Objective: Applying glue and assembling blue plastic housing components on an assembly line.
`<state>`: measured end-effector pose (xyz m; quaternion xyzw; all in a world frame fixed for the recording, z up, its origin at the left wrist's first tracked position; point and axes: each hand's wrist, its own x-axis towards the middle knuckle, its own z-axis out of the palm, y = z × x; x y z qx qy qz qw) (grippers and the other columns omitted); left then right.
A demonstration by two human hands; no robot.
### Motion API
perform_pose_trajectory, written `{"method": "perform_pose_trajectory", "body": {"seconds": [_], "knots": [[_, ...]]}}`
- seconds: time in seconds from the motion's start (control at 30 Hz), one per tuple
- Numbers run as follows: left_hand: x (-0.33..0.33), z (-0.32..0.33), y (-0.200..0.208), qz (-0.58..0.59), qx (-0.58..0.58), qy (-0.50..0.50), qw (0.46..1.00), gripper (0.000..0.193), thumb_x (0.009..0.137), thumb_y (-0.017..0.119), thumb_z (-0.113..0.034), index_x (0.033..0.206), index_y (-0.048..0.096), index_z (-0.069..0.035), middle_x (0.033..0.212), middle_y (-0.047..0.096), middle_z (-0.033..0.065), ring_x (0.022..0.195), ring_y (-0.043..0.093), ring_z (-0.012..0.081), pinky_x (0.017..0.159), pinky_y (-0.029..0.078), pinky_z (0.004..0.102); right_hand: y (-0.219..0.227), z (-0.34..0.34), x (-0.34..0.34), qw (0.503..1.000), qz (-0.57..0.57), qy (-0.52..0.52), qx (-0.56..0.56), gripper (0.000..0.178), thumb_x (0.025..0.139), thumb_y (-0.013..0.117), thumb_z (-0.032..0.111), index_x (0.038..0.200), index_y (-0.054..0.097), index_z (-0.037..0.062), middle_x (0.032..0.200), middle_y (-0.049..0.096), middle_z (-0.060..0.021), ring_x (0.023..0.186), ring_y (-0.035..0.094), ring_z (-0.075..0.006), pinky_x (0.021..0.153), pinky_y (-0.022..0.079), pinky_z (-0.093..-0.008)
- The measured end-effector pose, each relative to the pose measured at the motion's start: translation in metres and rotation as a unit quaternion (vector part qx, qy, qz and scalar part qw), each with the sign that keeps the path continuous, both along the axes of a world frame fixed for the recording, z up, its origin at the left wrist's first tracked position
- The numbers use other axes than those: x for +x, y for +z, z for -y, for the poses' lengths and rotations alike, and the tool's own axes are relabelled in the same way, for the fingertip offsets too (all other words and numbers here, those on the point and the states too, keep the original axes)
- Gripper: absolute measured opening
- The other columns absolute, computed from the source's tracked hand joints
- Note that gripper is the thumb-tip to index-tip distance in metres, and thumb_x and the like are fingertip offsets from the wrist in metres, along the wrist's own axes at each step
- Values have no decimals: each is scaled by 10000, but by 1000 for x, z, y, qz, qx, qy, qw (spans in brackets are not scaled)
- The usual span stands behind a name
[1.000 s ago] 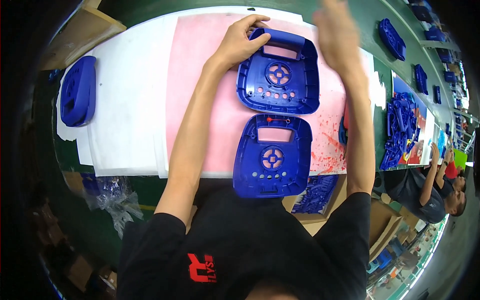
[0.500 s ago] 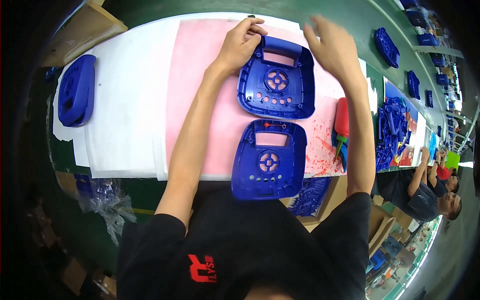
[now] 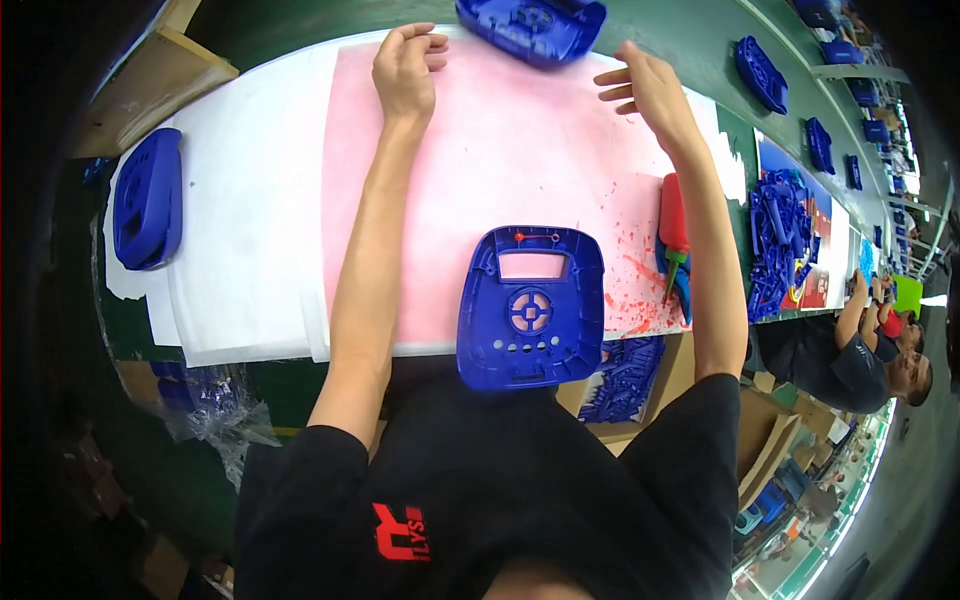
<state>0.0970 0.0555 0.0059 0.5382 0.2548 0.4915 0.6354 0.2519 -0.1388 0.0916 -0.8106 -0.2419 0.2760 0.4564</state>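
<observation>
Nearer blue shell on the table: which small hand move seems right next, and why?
Probably draw the right hand toward the nearer blue shell: that hand and the left hand look empty, and the shell lies open side up, seemingly overhanging the pink sheet.

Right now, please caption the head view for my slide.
Empty left hand and right hand, with a blurred blue shell beyond them.
</observation>
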Motion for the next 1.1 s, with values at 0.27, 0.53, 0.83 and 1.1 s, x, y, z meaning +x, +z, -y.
{"method": "perform_pose_trajectory", "body": {"seconds": [0.27,0.53,0.83,1.1], "knots": [[-16,-13,-12,-86,-30,-120,989,231,782,517,-137,942,604,6,809,614,69,748,571,139,695,459,267,36,108,-156,851,329,327,-246,938,710,723,349,1365,222,-99,781,564,-228,726,615,-334,600,499,-397],[-3,4,-4,-71,77,-244,964,213,856,498,-153,877,644,1,744,623,69,663,586,121,586,471,225,-26,100,-125,938,313,40,-144,491,750,705,236,1120,495,-10,710,627,-166,667,623,-327,596,481,-417],[-16,10,6,-131,172,-372,903,222,790,627,-72,1007,642,-27,876,609,16,767,538,47,617,418,157,25,184,8,804,471,-164,-326,216,783,586,213,929,645,64,840,660,-191,800,648,-352,704,511,-429],[-28,1,25,-144,158,-547,809,520,688,675,-87,1196,563,-74,960,608,24,923,534,93,805,396,224,-39,278,55,758,468,-92,-445,223,765,547,210,894,614,41,861,642,-210,809,619,-393,711,483,-486]]}}
